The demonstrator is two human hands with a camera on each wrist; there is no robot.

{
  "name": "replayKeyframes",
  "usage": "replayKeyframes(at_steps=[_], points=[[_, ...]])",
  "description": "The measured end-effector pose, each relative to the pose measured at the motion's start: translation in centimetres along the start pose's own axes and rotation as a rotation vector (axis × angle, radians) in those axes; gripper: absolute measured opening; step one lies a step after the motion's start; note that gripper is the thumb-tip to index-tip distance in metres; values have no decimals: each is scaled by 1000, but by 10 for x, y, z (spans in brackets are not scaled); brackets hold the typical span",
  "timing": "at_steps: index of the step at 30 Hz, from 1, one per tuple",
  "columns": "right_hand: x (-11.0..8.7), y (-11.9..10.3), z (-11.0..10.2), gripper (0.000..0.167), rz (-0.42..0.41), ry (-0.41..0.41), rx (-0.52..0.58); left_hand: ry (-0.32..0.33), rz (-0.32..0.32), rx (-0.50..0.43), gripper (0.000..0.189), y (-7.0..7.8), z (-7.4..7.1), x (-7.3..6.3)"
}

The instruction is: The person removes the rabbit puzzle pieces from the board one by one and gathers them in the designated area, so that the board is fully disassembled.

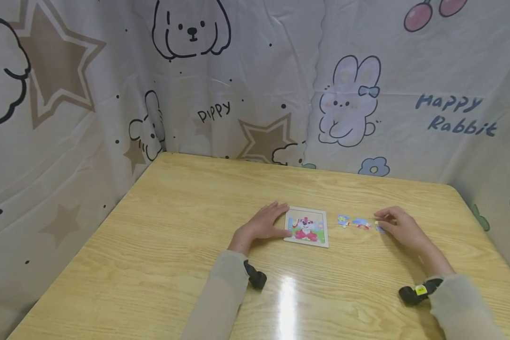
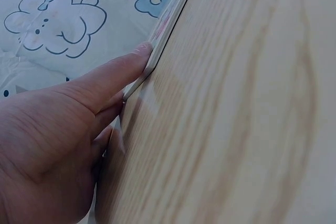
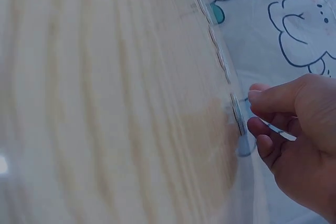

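A small square puzzle board (image 1: 327, 236) with a pale frame and a cartoon animal in its lower part lies flat on the table. My left hand (image 1: 265, 223) rests along its left side, fingers extended toward the far corner and thumb on the near edge. In the left wrist view, the thumb (image 2: 118, 73) touches the frame's edge (image 2: 152, 69). Right of the board, loose puzzle pieces lie in a row: a blue-green piece (image 1: 343, 220), a blue-pink piece (image 1: 361, 223) and a piece (image 1: 379, 227) partly covered by my right hand (image 1: 401, 228). Its fingers are loosely bent, with no piece visible between them.
The wooden table (image 1: 161, 226) runs back to a printed curtain (image 1: 255, 71) that hangs behind it and along both sides. Bands with small black cameras sit on both wrists, the left camera (image 1: 257, 279) and the right camera (image 1: 409, 296).
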State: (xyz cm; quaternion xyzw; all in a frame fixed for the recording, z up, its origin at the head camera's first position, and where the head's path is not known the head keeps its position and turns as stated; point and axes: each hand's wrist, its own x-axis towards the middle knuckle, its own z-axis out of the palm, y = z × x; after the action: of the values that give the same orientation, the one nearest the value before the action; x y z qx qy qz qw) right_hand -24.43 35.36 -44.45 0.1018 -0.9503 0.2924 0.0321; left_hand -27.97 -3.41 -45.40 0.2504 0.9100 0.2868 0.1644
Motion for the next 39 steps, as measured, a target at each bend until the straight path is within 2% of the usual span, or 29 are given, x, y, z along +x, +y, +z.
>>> replayKeyframes(at_steps=[8,20,32,39], points=[[9,-25,15,24,-20,-33,35,2,-2,3,80,0,0,1],[32,-62,48,22,-94,-90,101,2,6,8,80,2,-1,-1],[49,-95,72,21,-150,-199,170,2,-5,-1,79,1,0,0],[56,-113,85,20,-220,-261,180,11,4,-1,79,1,0,0]])
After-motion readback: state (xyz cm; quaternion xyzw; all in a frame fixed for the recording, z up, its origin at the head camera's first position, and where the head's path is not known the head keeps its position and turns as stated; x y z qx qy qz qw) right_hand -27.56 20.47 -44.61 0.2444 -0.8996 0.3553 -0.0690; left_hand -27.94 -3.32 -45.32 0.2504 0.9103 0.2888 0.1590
